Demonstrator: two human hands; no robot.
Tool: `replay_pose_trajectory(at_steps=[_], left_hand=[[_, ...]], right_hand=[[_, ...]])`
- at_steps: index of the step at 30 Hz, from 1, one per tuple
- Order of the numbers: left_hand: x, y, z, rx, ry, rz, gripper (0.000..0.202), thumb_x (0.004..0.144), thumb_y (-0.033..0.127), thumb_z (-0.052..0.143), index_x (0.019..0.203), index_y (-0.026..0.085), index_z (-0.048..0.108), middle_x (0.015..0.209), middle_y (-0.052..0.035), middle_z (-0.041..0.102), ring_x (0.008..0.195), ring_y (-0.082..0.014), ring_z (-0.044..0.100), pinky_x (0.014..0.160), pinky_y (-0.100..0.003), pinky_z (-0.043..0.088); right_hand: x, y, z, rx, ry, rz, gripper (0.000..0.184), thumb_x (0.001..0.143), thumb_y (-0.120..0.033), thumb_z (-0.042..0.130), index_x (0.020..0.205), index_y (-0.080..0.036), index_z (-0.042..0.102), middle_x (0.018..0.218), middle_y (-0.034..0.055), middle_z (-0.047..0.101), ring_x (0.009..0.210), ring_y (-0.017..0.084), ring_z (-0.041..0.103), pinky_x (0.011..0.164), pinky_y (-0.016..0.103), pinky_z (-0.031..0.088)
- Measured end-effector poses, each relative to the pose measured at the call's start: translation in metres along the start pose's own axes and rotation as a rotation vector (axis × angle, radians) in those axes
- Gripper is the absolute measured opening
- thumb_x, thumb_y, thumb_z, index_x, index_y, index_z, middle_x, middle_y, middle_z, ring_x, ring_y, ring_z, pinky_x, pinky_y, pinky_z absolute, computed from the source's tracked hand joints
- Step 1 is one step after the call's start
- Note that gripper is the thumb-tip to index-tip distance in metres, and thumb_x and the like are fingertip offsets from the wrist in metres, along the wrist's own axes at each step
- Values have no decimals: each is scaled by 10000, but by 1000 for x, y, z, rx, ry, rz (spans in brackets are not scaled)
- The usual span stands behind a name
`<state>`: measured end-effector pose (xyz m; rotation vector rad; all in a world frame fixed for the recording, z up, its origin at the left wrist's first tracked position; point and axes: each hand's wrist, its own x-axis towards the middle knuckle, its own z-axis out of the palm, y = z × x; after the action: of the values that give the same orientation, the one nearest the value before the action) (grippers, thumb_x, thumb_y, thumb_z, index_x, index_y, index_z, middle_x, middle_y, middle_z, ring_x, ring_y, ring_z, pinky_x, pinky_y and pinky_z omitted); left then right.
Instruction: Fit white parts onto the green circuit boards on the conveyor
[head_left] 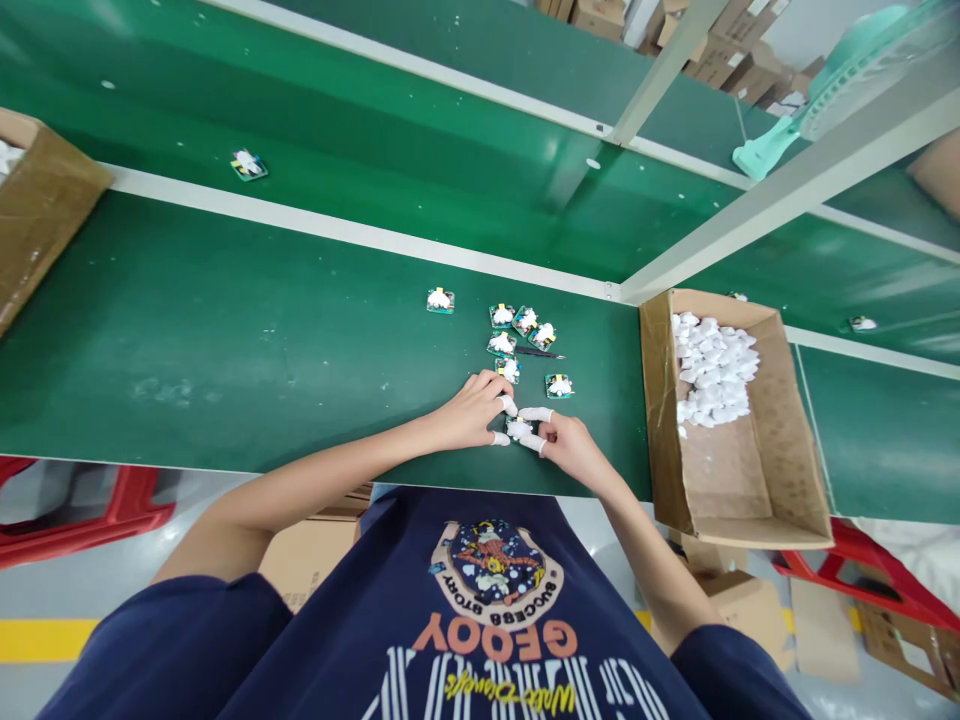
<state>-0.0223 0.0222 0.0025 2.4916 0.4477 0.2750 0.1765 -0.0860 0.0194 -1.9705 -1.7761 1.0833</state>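
Note:
My left hand (472,410) and my right hand (566,440) meet at the near edge of the green table (225,330), fingertips in white finger cots. Both pinch one small white part (518,430) between them. Just beyond my hands lie several small green cards with white pieces on them (517,335). A thin dark tool (538,352) rests among the cards. One more card (440,299) lies apart to the left.
An open cardboard box (750,470) holding several white pieces (709,370) stands at my right. Another cardboard box (37,210) is at the far left. A lone card (248,165) lies on the far belt. Metal frame bars (750,225) cross overhead.

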Motion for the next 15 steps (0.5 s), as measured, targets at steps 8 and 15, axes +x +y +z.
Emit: replay_pose_trajectory(at_steps=[8,15], left_hand=[[0,-4,3,2,13,14,315,764,297,714,991,161,545,1176,-102,500,1145,-286,378,931,-428,384],[0,-4,5,3,8,13,273,760,204,679,990,162,539,1181,-101,497,1143,-280,375,925,-422,385]], right_hand=[[12,8,-1,295,-144,82,332,830,-370,626,1105,-184,617,585,-17,668,521,161,639,567,250,466],[9,-2,2,-77,-49,-10,234,753,-372,714,869,-183,640,637,-14,654,567,157,603,569,240,384]])
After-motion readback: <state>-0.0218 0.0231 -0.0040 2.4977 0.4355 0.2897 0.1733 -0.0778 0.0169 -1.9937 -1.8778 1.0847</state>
